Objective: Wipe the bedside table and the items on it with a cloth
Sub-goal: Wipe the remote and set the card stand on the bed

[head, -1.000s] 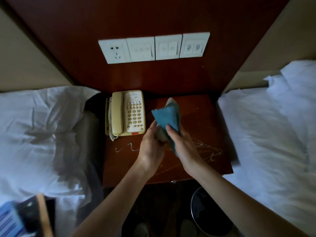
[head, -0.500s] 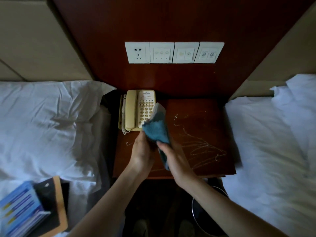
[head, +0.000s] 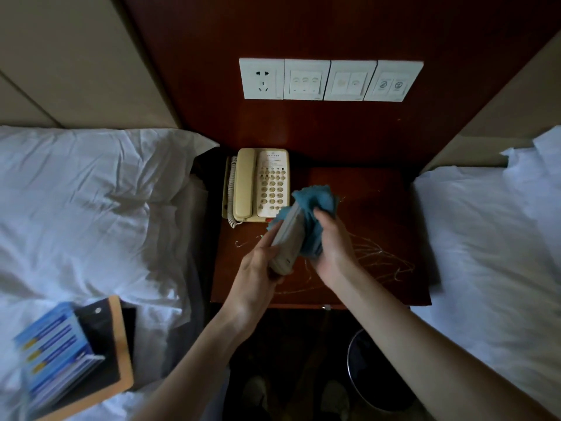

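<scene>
Between two beds stands a dark red-brown bedside table (head: pixel 379 208) with pale scribble marks on its top. A cream telephone (head: pixel 258 185) sits at its back left corner. Above the table's middle, my left hand (head: pixel 258 275) grips a pale grey, flat box-like item (head: pixel 287 241), held tilted. My right hand (head: pixel 332 241) presses a blue cloth (head: pixel 312 208) against that item's right side. The cloth wraps over the item's far end and hides part of it.
White pillows and sheets lie on the left bed (head: pixel 91 208) and right bed (head: pixel 491 238). A blue booklet on a clipboard (head: pixel 76 350) rests on the left bed. Wall switches and a socket (head: pixel 331 79) sit above the table. A dark bin (head: pixel 376 369) stands below it.
The view shifted left and the hands now sit more to the right of the phone. The cloth has bunched around the item's far end, baring its pale side.
</scene>
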`<move>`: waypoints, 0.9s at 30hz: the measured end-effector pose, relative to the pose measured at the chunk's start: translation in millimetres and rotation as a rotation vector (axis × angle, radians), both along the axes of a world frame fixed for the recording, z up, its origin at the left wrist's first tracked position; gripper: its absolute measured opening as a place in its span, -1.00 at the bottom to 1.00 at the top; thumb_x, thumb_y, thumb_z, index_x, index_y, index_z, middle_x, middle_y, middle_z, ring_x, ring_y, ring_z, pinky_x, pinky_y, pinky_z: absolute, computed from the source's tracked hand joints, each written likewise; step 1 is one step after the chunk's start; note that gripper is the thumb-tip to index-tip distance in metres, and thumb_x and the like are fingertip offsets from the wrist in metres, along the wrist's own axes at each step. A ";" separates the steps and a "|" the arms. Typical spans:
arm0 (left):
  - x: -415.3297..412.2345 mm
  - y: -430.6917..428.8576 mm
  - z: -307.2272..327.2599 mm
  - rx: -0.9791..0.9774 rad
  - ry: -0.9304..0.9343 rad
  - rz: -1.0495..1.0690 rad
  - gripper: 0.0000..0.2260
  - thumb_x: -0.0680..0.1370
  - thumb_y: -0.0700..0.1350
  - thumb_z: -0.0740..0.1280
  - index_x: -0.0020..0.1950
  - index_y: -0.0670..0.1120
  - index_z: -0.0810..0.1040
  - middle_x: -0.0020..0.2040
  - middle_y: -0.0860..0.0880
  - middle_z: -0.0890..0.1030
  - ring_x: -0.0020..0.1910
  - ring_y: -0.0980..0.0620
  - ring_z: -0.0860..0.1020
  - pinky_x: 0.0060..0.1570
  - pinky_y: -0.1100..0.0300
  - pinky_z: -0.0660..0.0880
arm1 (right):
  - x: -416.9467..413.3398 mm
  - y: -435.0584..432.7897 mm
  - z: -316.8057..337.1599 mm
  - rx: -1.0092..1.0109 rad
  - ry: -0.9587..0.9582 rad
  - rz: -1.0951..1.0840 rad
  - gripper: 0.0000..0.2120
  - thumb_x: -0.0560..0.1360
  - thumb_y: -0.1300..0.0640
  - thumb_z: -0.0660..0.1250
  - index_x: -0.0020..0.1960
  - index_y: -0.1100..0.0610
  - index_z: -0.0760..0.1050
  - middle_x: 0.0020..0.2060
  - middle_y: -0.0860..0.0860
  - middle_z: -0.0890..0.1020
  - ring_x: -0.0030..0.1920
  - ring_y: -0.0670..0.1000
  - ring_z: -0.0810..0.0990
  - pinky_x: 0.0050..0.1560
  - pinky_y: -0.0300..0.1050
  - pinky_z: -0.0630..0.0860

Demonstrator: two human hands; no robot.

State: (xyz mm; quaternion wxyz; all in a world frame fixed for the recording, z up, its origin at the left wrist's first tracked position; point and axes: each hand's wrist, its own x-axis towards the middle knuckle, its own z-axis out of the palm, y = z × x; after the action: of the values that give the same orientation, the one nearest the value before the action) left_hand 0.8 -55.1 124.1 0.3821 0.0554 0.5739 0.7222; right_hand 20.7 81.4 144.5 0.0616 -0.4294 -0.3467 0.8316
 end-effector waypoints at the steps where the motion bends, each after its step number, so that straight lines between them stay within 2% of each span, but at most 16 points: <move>1: 2.2 -2.6 0.2 -0.031 0.051 -0.024 -0.52 0.40 0.05 0.17 0.32 0.23 0.45 0.25 0.01 0.55 0.10 0.01 0.51 -0.02 0.13 0.44 | -0.4 1.6 -0.1 -0.043 -0.004 -0.027 -0.76 0.57 0.05 0.19 0.23 0.00 0.44 0.13 0.12 0.57 0.10 0.11 0.57 -0.04 0.06 0.55; 3: 5.6 -5.5 4.0 -0.109 0.165 -0.064 -0.56 0.44 0.07 0.14 0.31 0.31 0.42 0.25 0.09 0.52 0.16 0.08 0.50 0.07 0.15 0.44 | 1.4 1.0 -1.3 -0.128 0.012 -0.060 -0.70 0.58 0.06 0.18 0.30 0.07 0.41 0.14 0.15 0.58 0.08 0.10 0.59 -0.16 0.01 0.56; 6: 12.6 -7.1 8.1 -0.258 0.361 -0.034 -0.68 0.58 0.06 0.13 0.28 0.40 0.34 0.19 0.12 0.41 0.20 0.26 0.39 0.16 0.35 0.37 | 6.9 -8.3 -4.2 -0.219 0.054 -0.063 -0.71 0.58 0.04 0.19 0.27 0.09 0.44 0.08 0.14 0.61 0.03 0.08 0.62 -0.22 -0.04 0.59; 7: 15.6 -6.4 9.3 -0.298 0.428 -0.032 -0.69 0.61 0.04 0.12 0.28 0.41 0.29 0.17 0.11 0.36 0.24 0.23 0.35 0.22 0.34 0.33 | 8.7 -13.1 -5.0 -0.237 0.062 -0.046 -0.74 0.57 0.03 0.20 0.21 0.08 0.47 0.04 0.14 0.63 0.01 0.08 0.63 -0.23 -0.05 0.60; 9: 20.0 -6.5 9.4 -0.379 0.533 -0.035 -0.66 0.63 0.03 0.08 0.29 0.45 0.20 0.18 0.07 0.30 0.27 0.12 0.29 0.32 0.19 0.30 | 11.6 -23.6 -5.5 -0.267 0.052 0.009 -0.80 0.55 0.01 0.21 0.09 0.05 0.51 -0.02 0.13 0.66 -0.01 0.07 0.64 -0.21 -0.07 0.59; 12: 18.8 -5.0 9.3 -0.570 0.688 0.012 -0.67 0.60 0.13 0.02 0.33 0.45 0.17 0.16 0.11 0.27 0.16 0.13 0.23 0.23 0.15 0.21 | 14.6 -36.6 -9.3 -0.292 0.051 0.073 -0.79 0.54 -0.04 0.22 0.06 0.01 0.55 -0.13 0.07 0.72 -0.05 0.04 0.67 -0.20 -0.08 0.57; 15: 13.3 -4.5 7.6 -0.613 0.698 0.053 -0.66 0.60 0.14 0.01 0.38 0.35 0.23 0.14 0.16 0.28 0.17 0.11 0.22 0.27 0.03 0.24 | 18.3 -43.7 -12.1 -0.295 0.066 0.135 -0.72 0.54 -0.08 0.20 0.17 -0.01 0.53 -0.10 0.03 0.73 -0.05 0.00 0.68 -0.20 -0.10 0.58; 18: 7.8 -10.1 4.1 -0.600 0.675 0.044 -0.68 0.61 0.14 0.01 0.36 0.29 0.28 0.12 0.28 0.35 0.19 0.16 0.25 0.30 -0.06 0.26 | 24.0 -45.9 -16.2 -0.288 0.066 0.196 -0.65 0.52 -0.05 0.23 0.27 -0.01 0.48 0.08 0.08 0.65 0.10 0.05 0.61 -0.07 -0.04 0.56; 20: 8.2 -14.8 2.6 -0.567 0.657 0.047 -0.72 0.59 0.18 -0.01 0.27 0.39 0.31 0.08 0.49 0.33 0.18 0.36 0.20 0.29 0.00 0.21 | 27.1 -46.1 -18.1 -0.268 0.076 0.240 -0.59 0.46 -0.04 0.28 0.29 -0.03 0.46 0.16 0.11 0.60 0.16 0.09 0.57 0.03 0.03 0.52; 22: 9.1 -18.7 2.7 -0.564 0.612 0.043 -0.77 0.58 0.18 0.02 0.15 0.50 0.30 0.02 0.54 0.33 0.17 0.47 0.19 0.29 0.03 0.17 | 28.8 -46.7 -20.7 -0.228 0.096 0.277 -0.62 0.47 -0.01 0.28 0.28 -0.04 0.46 0.17 0.10 0.60 0.15 0.10 0.57 0.07 0.08 0.52; 24: 7.8 -24.1 -2.5 -0.553 0.552 0.047 -0.79 0.61 0.11 0.11 0.12 0.45 0.35 0.03 0.39 0.41 0.21 0.30 0.32 0.34 -0.06 0.24 | 29.9 -48.8 -22.7 -0.189 0.121 0.294 -0.74 0.53 0.07 0.24 0.21 -0.01 0.49 0.10 0.09 0.63 0.07 0.08 0.62 0.01 0.06 0.56; 26: 5.3 -30.8 -7.6 -0.497 0.463 0.054 -0.79 0.60 0.03 0.19 0.20 0.21 0.48 0.10 0.12 0.52 0.22 0.01 0.46 0.29 -0.13 0.36 | 30.5 -50.2 -25.4 -0.138 0.115 0.297 -0.81 0.55 0.16 0.24 0.14 0.08 0.53 0.00 0.09 0.66 -0.03 0.07 0.66 -0.04 0.05 0.59; 27: 5.1 -33.8 -9.2 -0.430 0.396 0.062 -0.77 0.59 -0.01 0.22 0.23 0.06 0.52 0.11 -0.03 0.56 0.19 -0.06 0.52 0.21 -0.08 0.46 | 30.6 -50.3 -27.3 -0.093 0.104 0.307 -0.82 0.54 0.21 0.25 0.12 0.14 0.53 -0.03 0.11 0.65 -0.06 0.09 0.66 -0.04 0.07 0.59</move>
State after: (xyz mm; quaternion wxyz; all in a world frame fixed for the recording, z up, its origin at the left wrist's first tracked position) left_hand 5.9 -88.9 114.8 0.2437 0.0954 0.7785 0.5704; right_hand 51.4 31.1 117.2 -0.0682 -0.3302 -0.3659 0.8674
